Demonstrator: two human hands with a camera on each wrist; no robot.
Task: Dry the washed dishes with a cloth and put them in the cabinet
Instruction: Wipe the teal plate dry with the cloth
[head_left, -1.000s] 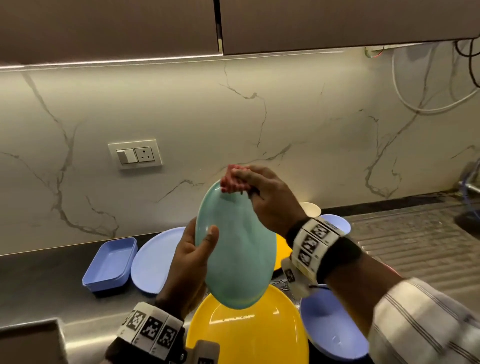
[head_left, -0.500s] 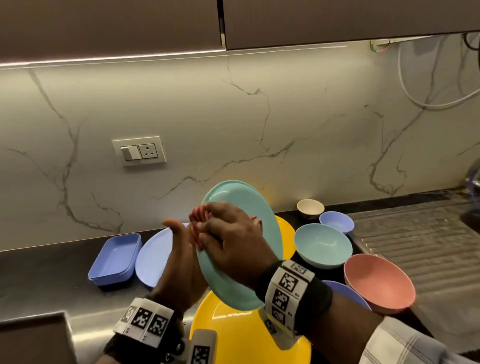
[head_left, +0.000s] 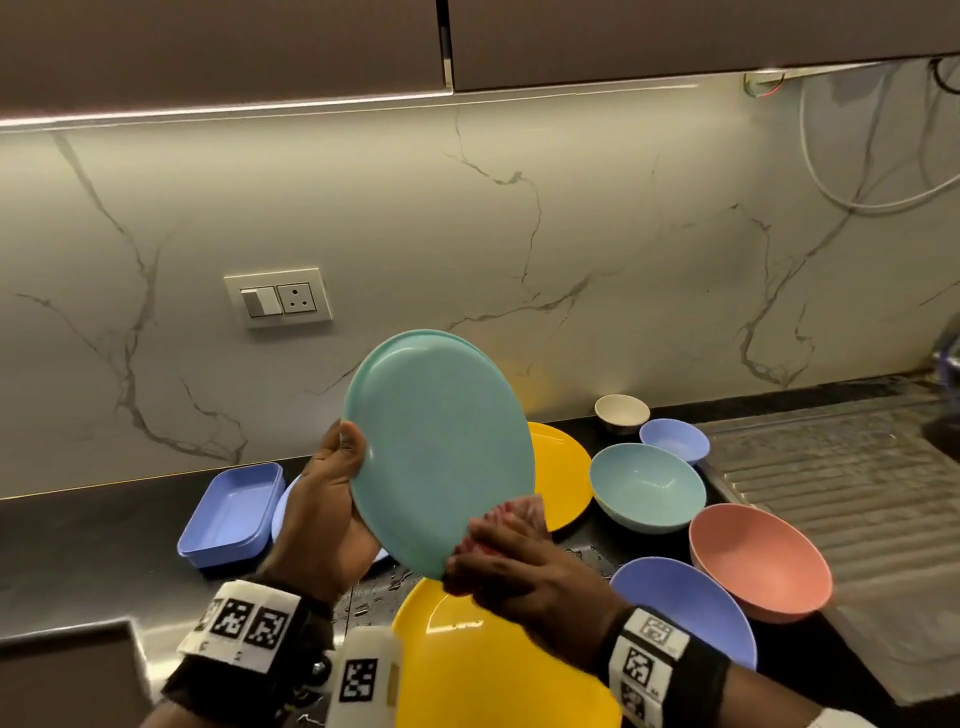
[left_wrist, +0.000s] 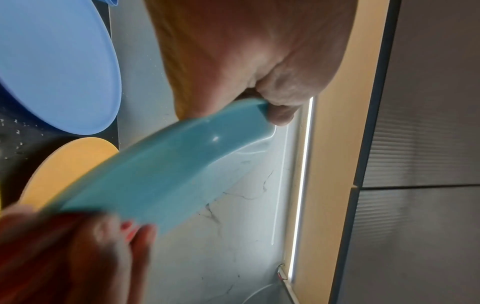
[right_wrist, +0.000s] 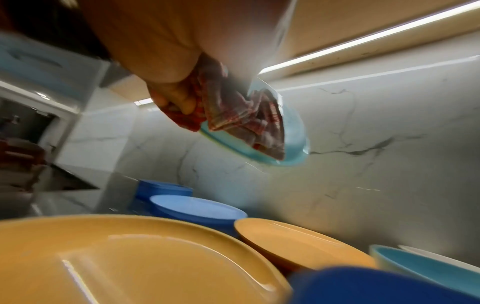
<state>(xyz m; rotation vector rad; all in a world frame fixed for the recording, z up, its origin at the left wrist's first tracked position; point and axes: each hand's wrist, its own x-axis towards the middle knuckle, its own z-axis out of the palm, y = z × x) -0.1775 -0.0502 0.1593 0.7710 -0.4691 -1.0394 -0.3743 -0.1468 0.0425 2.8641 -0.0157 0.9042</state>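
Two hands hold one teal plate (head_left: 441, 457) up on edge above the bench (head_left: 78, 545), its underside turned toward the head camera. The left hand (head_left: 322, 519) grips the plate's left rim, thumb lying on the near face and the other fingers hidden behind it; the left wrist view shows that rim (left_wrist: 161, 164) pinched at the crook of the thumb. The right hand (head_left: 519, 566) has its fingers curled round a bunched red checked cloth (head_left: 511, 514) and presses it against the plate's lower right edge. In the right wrist view the cloth (right_wrist: 244, 121) drapes over the plate's far face, with the fingers (right_wrist: 179, 102) closed on the fabric.

Below the plate, on the dark bench, lie the other dishes. A large yellow plate (head_left: 493, 665) sits nearest the person, and a second yellow plate (head_left: 563, 478) lies behind the teal one. A blue plate (head_left: 691, 608) rests to the right, partly under the right wrist. A pink bowl (head_left: 761, 561) stands near the ribbed drainboard (head_left: 841, 493), with a teal bowl (head_left: 647, 488), a small blue bowl (head_left: 674, 440) and a small cream bowl (head_left: 622, 413) farther back. A blue rectangular tray (head_left: 231, 514) lies at left, beside another pale blue plate (left_wrist: 57, 65) mostly hidden by the left hand. Water drops speckle the bench between the plates. Closed cabinet doors (head_left: 675, 36) hang overhead.
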